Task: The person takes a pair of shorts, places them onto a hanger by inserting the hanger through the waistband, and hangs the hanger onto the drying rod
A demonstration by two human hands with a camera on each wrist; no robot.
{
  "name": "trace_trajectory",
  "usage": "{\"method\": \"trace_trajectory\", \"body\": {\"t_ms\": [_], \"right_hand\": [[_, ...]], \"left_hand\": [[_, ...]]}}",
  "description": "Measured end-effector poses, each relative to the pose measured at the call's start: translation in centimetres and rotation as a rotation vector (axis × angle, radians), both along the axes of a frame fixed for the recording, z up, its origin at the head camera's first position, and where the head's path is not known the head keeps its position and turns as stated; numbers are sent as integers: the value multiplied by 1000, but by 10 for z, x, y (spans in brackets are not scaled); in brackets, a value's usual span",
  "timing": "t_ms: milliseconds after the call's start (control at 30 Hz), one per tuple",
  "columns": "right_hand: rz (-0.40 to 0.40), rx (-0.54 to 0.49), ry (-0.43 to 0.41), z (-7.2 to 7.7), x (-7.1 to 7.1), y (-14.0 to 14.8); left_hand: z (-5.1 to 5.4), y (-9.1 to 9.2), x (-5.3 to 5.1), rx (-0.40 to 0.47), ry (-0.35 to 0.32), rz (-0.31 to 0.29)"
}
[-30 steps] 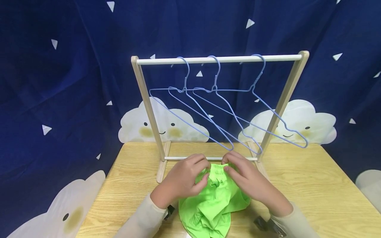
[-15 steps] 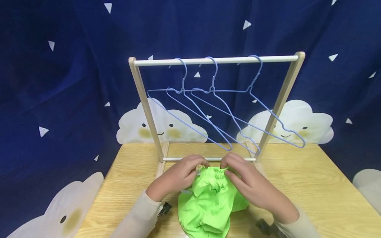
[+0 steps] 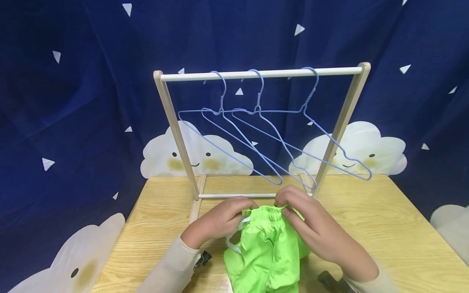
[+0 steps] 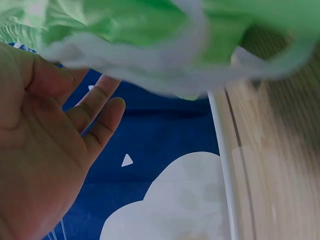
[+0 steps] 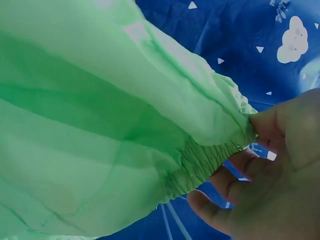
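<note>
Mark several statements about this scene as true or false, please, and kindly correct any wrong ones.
1. The right hand grips the green garment. True.
2. The left hand hangs well away from the garment. False: it holds the gathered edge.
3. Three blue hangers hang from the upper white bar. True.
4. The garment is on a hanger. False: both hands hold it.
5. The tabletop is dark blue. False: it is wood-toned.
6. A white strip shows by the left hand. True.

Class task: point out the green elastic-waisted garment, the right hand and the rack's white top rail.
Green elastic-waisted garment [image 3: 269, 248]: head view, front of the fabric.
Right hand [image 3: 318, 228]: head view, back of the hand.
White top rail [image 3: 278, 73]: head view, bare stretch near its middle.
</note>
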State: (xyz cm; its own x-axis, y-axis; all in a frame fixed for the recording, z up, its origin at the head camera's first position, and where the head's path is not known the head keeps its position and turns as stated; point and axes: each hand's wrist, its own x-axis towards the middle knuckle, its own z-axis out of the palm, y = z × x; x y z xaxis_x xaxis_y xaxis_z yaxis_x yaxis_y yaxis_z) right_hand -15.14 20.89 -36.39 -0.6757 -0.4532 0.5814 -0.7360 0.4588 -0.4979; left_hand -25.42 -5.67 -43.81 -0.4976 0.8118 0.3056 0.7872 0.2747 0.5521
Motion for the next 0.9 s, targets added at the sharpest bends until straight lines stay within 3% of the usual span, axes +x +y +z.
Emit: {"method": "trace_trajectory", "body": {"t_ms": [200, 400, 700, 900], "right_hand": [[40, -110, 73, 12, 7, 7], [72, -182, 157, 20, 13, 15], [171, -330, 107, 24, 19, 23], [185, -369, 85, 26, 22, 26]], "left_hand": [[-5, 1, -3, -16, 14, -13], [-6, 0, -3, -49, 25, 12], [-7, -3, -1, -61, 14, 26], [-9, -2, -3, -72, 25, 22]]}}
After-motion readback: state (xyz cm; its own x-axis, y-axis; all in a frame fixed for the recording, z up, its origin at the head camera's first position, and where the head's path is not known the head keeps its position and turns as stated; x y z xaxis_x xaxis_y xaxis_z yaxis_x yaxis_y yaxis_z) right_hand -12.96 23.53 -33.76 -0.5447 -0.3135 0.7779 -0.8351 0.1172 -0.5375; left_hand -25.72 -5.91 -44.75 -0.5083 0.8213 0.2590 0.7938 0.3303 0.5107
